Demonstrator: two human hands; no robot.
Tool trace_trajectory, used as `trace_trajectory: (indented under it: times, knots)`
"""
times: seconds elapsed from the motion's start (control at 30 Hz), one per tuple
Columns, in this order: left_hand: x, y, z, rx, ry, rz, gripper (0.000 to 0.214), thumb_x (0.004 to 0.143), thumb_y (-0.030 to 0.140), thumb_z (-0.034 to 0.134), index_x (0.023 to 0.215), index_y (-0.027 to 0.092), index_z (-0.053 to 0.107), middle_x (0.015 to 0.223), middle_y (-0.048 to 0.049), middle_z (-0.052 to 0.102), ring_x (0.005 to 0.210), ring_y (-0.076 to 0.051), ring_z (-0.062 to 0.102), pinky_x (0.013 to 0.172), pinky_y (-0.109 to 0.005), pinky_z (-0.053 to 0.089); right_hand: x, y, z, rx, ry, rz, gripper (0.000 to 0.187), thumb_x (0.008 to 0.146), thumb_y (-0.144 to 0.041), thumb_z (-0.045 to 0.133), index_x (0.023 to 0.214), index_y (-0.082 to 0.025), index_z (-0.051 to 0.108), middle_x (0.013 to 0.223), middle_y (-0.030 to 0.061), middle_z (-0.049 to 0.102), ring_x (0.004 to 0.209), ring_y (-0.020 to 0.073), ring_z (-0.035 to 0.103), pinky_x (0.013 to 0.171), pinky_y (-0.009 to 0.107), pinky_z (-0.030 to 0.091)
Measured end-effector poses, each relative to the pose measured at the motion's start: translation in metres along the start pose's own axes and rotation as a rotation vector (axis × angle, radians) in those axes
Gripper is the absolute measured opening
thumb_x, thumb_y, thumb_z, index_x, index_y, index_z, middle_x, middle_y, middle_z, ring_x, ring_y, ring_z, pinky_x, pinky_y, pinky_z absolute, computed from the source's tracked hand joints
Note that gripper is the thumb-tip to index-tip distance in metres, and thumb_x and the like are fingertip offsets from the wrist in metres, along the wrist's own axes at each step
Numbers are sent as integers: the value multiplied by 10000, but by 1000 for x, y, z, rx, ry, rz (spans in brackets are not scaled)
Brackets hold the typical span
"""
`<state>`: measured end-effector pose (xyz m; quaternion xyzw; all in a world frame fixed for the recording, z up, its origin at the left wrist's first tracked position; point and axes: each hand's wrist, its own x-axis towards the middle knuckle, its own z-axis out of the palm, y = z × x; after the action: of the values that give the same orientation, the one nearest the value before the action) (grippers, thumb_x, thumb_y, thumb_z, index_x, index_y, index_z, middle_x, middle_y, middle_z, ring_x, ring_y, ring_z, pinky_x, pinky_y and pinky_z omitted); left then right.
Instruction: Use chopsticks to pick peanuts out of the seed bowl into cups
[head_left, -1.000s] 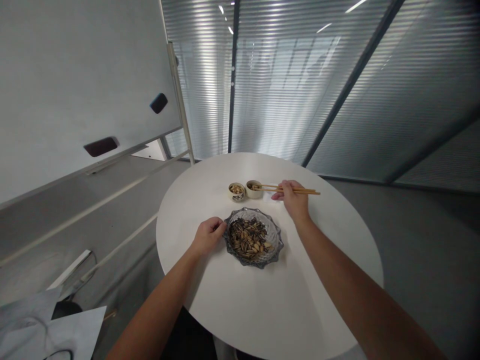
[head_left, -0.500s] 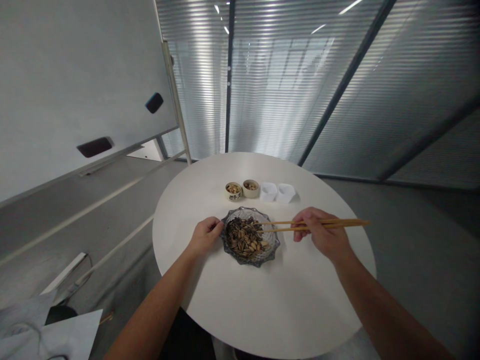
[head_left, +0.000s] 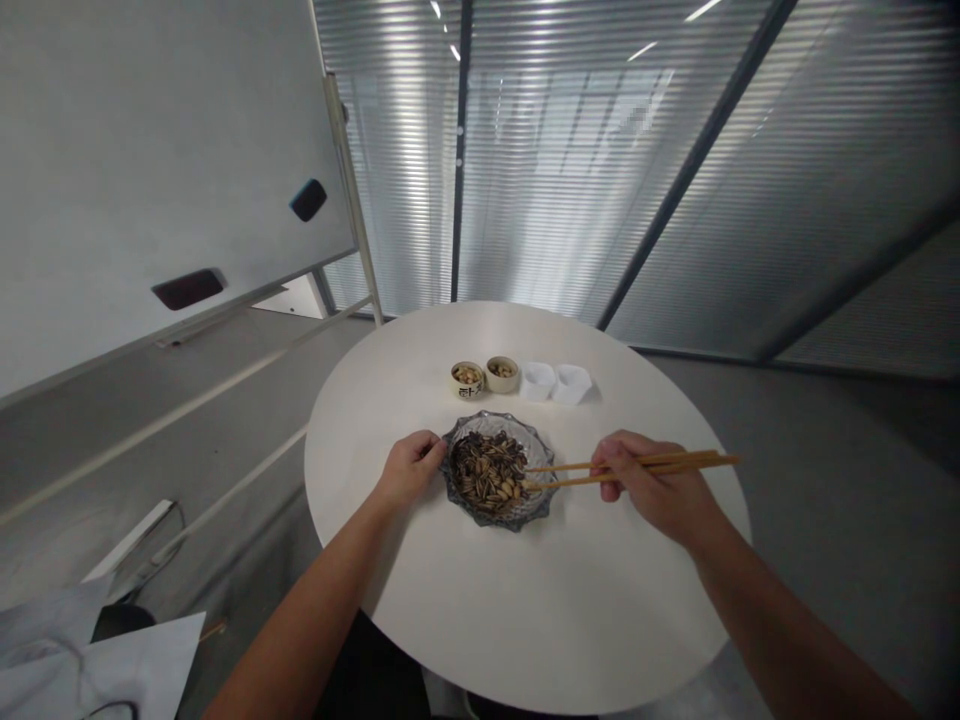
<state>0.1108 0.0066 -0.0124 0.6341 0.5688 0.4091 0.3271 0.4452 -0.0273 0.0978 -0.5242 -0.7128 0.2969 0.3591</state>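
At the upper left of the frame stood a whiteboard [head_left: 165, 150] on a pale frame, with a dark magnet [head_left: 308, 200] and a dark eraser [head_left: 187, 289] on its face. Sheets of paper [head_left: 112, 665] lay at the lower left, off the round white table [head_left: 420, 625] that filled the lower middle.

The left hand [head_left: 409, 470] came in from the lower left, loosely curled, its fingertips [head_left: 438, 449] against the left rim of a scalloped glass dish [head_left: 537, 442]. It could not be told whether that hand was gripping the rim or only resting on it.

The dish sat near the middle of the table and held a large heap of striped sunflower seeds [head_left: 487, 470], so most of them lay there. Farther up the table, a small printed cup [head_left: 468, 381] and a plain tan cup [head_left: 502, 374] stood side by side, each holding a small amount of seeds. Just right of them stood two white paper cups [head_left: 555, 382], their insides hard to make out.

The right hand [head_left: 656, 490] was closed around a pair of wooden chopsticks [head_left: 570, 473], whose tips reached over the dish's right rim. No seed could be made out between the tips. Slatted glass walls [head_left: 562, 150] ran across the top of the frame.
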Motion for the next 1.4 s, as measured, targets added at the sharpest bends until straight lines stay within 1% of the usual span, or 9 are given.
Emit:
trace_trajectory:
  times: [0.17, 0.37, 0.57, 0.67, 0.83, 1.0, 1.1, 1.2, 1.4]
  knots:
    - [0, -1, 0, 1, 4, 2, 354, 909, 480, 536, 730, 189, 632, 662, 8, 572, 663, -146, 513, 611, -248, 381, -3, 3, 5, -53, 19, -55, 482, 991, -578, 490, 708, -225, 654, 498, 6, 622, 454, 161, 582, 448, 266, 448]
    - [0, -1, 1, -11, 5, -9, 340, 900, 473, 544, 739, 191, 642, 672, 5, 581, 673, -148, 517, 614, -245, 387, -8, -2, 11, -121, 24, -102, 500, 996, -558, 462, 638, -238, 602, 490, -5, 603, 440, 149, 553, 443, 257, 424]
    - [0, -1, 0, 5, -10, -8, 346, 904, 469, 536, 743, 184, 648, 657, 9, 572, 654, -144, 511, 603, -247, 380, -9, 4, 16, -188, 109, -183, 508, 998, -533, 454, 609, -234, 586, 454, -6, 538, 415, 147, 498, 437, 279, 375]
    - [0, -2, 1, -5, 2, -8, 356, 907, 478, 536, 741, 183, 644, 651, 11, 569, 647, -141, 506, 593, -243, 375, -11, 9, 17, -182, 138, -199, 499, 1002, -507, 459, 601, -236, 582, 463, -1, 543, 429, 152, 514, 455, 291, 391]
    - [0, -2, 2, -18, 17, -16, 357, 902, 483, 547, 728, 184, 638, 649, 12, 566, 642, -139, 504, 585, -239, 374, -9, 17, 15, 61, 247, -148, 451, 1011, -491, 489, 649, -256, 618, 481, -2, 555, 435, 168, 516, 460, 317, 425]
    - [0, -1, 1, -11, 15, -1, 351, 900, 470, 546, 716, 185, 635, 650, 9, 565, 651, -140, 504, 594, -243, 378, 8, 30, 22, 408, 461, -121, 371, 953, -497, 605, 683, -251, 672, 513, -7, 595, 374, 152, 508, 379, 299, 397]
    - [0, 0, 1, -3, 26, -3, 346, 895, 464, 552, 707, 185, 635, 644, 7, 566, 649, -142, 508, 594, -245, 379, 19, 38, 28, 563, 565, -50, 384, 907, -500, 660, 643, -222, 640, 519, -7, 608, 326, 139, 503, 309, 272, 363]
    - [0, -1, 0, 6, 23, 5, 349, 895, 463, 550, 704, 185, 637, 642, 8, 570, 646, -141, 510, 596, -246, 381, 26, 43, 33, 668, 634, 7, 433, 876, -525, 680, 598, -206, 590, 473, -13, 584, 279, 131, 480, 262, 254, 348]
    - [0, -4, 1, 6, 16, 12, 355, 909, 469, 538, 721, 185, 638, 665, 4, 579, 665, -142, 513, 608, -247, 386, 42, 46, 36, 846, 739, 91, 416, 835, -482, 708, 575, -202, 546, 462, -26, 569, 276, 111, 462, 249, 227, 341]
